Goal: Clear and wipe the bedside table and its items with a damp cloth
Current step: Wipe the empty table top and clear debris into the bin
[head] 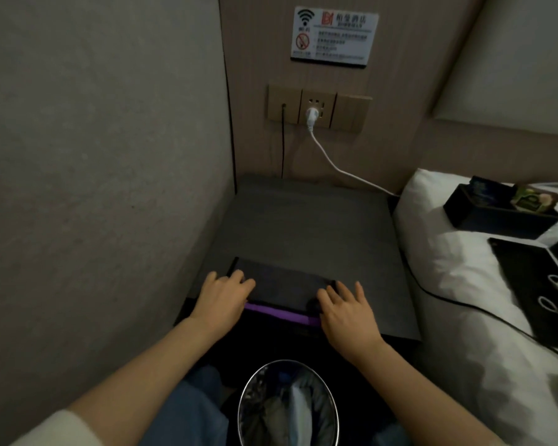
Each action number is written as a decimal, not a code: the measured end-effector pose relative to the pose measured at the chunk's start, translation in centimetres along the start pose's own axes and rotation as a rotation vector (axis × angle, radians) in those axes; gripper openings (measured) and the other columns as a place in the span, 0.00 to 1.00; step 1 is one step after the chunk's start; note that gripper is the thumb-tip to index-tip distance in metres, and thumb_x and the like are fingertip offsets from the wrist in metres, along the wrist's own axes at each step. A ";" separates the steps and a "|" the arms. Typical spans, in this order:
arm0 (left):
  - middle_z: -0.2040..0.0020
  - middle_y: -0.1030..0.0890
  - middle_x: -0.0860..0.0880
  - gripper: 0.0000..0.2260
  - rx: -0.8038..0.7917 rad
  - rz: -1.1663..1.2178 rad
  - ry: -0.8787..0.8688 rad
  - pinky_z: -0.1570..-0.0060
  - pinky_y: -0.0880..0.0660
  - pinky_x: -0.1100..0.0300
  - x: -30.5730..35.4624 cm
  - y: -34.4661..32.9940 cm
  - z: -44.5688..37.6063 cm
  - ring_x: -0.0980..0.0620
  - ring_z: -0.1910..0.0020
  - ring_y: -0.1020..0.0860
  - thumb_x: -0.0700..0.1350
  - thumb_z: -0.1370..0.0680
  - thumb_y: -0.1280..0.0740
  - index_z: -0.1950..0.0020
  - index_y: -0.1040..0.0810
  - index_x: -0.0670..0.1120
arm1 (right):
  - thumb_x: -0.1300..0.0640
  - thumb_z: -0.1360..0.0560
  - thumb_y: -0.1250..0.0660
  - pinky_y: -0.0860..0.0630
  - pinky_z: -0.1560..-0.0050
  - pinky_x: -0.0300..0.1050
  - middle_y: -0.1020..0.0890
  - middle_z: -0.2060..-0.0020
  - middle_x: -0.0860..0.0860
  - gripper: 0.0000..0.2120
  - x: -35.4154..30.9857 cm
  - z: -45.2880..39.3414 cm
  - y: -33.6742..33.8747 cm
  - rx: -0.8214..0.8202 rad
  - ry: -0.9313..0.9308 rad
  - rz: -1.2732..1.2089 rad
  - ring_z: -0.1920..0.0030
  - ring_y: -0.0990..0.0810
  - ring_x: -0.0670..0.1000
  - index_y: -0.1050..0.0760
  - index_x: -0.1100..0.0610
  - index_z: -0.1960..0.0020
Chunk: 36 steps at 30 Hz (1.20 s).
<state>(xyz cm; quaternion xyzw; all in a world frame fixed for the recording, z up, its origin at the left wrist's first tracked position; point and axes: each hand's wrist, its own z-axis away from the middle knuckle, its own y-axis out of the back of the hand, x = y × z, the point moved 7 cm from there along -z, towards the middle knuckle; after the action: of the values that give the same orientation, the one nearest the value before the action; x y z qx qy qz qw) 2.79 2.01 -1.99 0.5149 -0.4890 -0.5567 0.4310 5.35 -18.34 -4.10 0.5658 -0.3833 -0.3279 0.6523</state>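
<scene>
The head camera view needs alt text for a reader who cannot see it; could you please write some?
A left hand and a right hand rest on a flat dark tray at the front edge of a grey bedside table. A bin stands below, a bed to the right.

Your forearms are bare from the wrists up, with no watch, ring or glove on either of your hands: left hand, right hand. A pale cream sleeve shows at your left upper arm. You wear blue denim jeans, visible over your knees.
</scene>
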 end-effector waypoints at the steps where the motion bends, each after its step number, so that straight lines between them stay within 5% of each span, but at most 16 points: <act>1: 0.42 0.25 0.48 0.10 -0.008 -0.017 -0.020 0.45 0.34 0.52 0.0 0.1 0.2 0.46 0.47 0.21 0.45 0.21 0.40 0.40 0.28 0.50 | 0.54 0.23 0.38 0.44 0.28 0.67 0.23 0.36 0.59 0.21 -0.1 -0.1 -0.1 -0.012 0.004 0.004 0.28 0.32 0.62 0.30 0.58 0.32; 6: 0.58 0.19 0.47 0.13 0.069 -0.055 -0.081 0.59 0.25 0.56 -0.2 0.9 0.5 0.48 0.66 0.19 0.45 0.35 0.22 0.53 0.19 0.50 | 0.52 0.21 0.44 0.51 0.26 0.64 0.33 0.27 0.56 0.23 0.4 -0.7 -0.7 -0.044 -0.067 -0.034 0.25 0.37 0.59 0.38 0.54 0.27; 7: 0.51 0.19 0.44 0.15 0.056 0.014 -0.071 0.57 0.24 0.55 -0.1 0.7 0.5 0.46 0.62 0.18 0.49 0.31 0.24 0.45 0.19 0.51 | 0.51 0.21 0.46 0.52 0.26 0.64 0.35 0.25 0.55 0.25 0.5 -0.9 -0.8 -0.039 -0.094 -0.047 0.25 0.38 0.59 0.41 0.53 0.25; 9: 0.29 0.31 0.40 0.22 -0.007 0.126 -0.007 0.41 0.29 0.50 0.3 -0.7 0.4 0.41 0.40 0.24 0.58 0.21 0.39 0.27 0.34 0.60 | 0.45 0.19 0.50 0.57 0.27 0.66 0.38 0.23 0.55 0.27 0.7 -1.2 -0.8 -0.046 -0.146 -0.064 0.24 0.41 0.60 0.50 0.47 0.21; 12: 0.21 0.52 0.40 0.25 -0.156 0.173 0.059 0.26 0.49 0.45 1.6 -3.5 -0.5 0.38 0.23 0.49 0.66 0.21 0.55 0.25 0.55 0.68 | 0.36 0.20 0.59 0.68 0.30 0.68 0.47 0.21 0.56 0.28 0.7 -2.1 -1.1 -0.127 -0.200 -0.049 0.21 0.54 0.59 0.58 0.39 0.22; 15: 0.21 0.57 0.39 0.26 -0.218 0.219 0.103 0.26 0.55 0.43 1.8 -4.0 -2.8 0.37 0.23 0.56 0.69 0.23 0.57 0.25 0.59 0.69 | 0.34 0.21 0.61 0.69 0.29 0.67 0.52 0.21 0.58 0.30 1.1 -3.8 -1.2 -0.183 -0.238 -0.032 0.21 0.59 0.57 0.60 0.41 0.21; 23: 0.21 0.59 0.42 0.29 -0.332 0.233 0.162 0.27 0.48 0.46 -0.6 -4.4 -12.0 0.37 0.23 0.57 0.72 0.25 0.58 0.26 0.60 0.69 | 0.37 0.19 0.56 0.59 0.23 0.56 0.49 0.22 0.62 0.32 3.1 -12.8 -0.5 -0.198 -0.271 -0.020 0.22 0.49 0.59 0.57 0.48 0.20; 36: 0.21 0.60 0.44 0.32 -0.448 0.187 0.183 0.27 0.48 0.44 -3.9 -4.8 -20.7 0.37 0.23 0.57 0.76 0.28 0.58 0.27 0.61 0.70 | 0.35 0.21 0.60 0.66 0.26 0.61 0.52 0.21 0.58 0.31 5.2 -20.6 -1.1 -0.227 -0.289 0.019 0.21 0.52 0.58 0.59 0.44 0.21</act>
<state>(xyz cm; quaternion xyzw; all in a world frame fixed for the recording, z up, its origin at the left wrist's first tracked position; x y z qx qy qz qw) 23.89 4.44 -5.97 0.4073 -0.3581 -0.5599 0.6263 25.80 -12.96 -5.87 0.4320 -0.4385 -0.4408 0.6533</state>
